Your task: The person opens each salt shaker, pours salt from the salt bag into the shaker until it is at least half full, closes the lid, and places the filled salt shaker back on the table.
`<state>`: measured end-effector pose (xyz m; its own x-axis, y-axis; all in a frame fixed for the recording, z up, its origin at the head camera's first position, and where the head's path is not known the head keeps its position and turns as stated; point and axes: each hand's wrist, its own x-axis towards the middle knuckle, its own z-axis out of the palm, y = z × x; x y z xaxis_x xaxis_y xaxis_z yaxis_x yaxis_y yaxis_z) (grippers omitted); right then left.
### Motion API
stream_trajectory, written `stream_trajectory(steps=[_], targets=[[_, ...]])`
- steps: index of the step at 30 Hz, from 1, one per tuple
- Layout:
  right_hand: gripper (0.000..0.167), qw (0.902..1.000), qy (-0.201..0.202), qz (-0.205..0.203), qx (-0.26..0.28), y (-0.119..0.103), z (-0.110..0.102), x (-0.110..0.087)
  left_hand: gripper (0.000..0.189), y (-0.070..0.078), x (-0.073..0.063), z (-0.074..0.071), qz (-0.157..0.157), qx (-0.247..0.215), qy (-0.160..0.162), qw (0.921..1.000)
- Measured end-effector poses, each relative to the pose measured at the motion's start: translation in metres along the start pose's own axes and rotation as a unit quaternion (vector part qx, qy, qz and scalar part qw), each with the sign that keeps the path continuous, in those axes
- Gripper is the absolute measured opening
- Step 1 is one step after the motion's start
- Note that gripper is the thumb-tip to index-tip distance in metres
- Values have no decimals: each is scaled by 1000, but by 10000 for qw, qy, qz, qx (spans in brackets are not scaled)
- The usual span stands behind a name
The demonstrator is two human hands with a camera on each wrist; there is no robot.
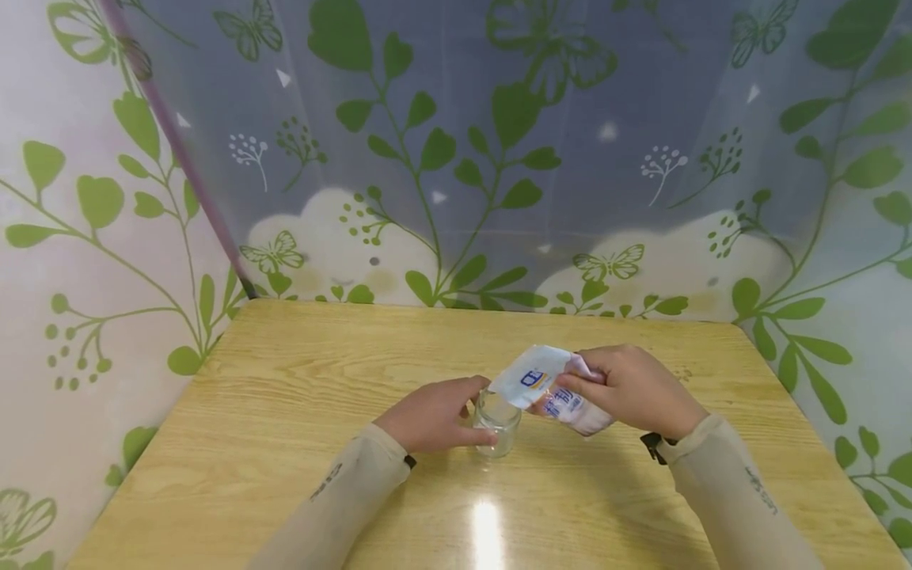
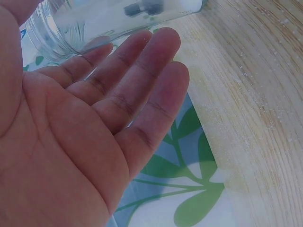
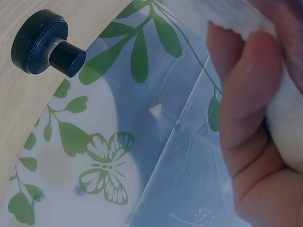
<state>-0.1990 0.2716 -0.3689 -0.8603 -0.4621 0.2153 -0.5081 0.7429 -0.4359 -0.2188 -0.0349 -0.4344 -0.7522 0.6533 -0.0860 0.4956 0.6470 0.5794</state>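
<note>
A clear glass jar [image 1: 504, 434] stands upright on the wooden table. My left hand [image 1: 438, 416] holds it from the left, the thumb across its front; in the left wrist view the other fingers [image 2: 158, 52] lie loosely along the glass [image 2: 109, 23]. My right hand [image 1: 641, 392] grips a pale blue and pinkish plastic bag [image 1: 556, 388] with blue lettering. The bag is tilted, its left end over the jar's mouth. Whether anything is flowing out cannot be seen. In the right wrist view, curled right fingers [image 3: 251, 80] press against the bag.
A black, round knobbed object [image 3: 40, 42] with a silvery neck sits on the table in the right wrist view. Fine white grains [image 2: 258, 99] are scattered over the wood. Leaf- and butterfly-printed curtains [image 1: 456, 158] enclose the table [image 1: 285, 380] at the back and sides.
</note>
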Motion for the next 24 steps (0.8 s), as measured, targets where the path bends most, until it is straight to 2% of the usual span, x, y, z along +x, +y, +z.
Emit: stream_trajectory(steps=[24], targets=[[43,9998,-69,-205,-45,-6,-5,2,70,-1,2,0,47,-176,-32,9998]])
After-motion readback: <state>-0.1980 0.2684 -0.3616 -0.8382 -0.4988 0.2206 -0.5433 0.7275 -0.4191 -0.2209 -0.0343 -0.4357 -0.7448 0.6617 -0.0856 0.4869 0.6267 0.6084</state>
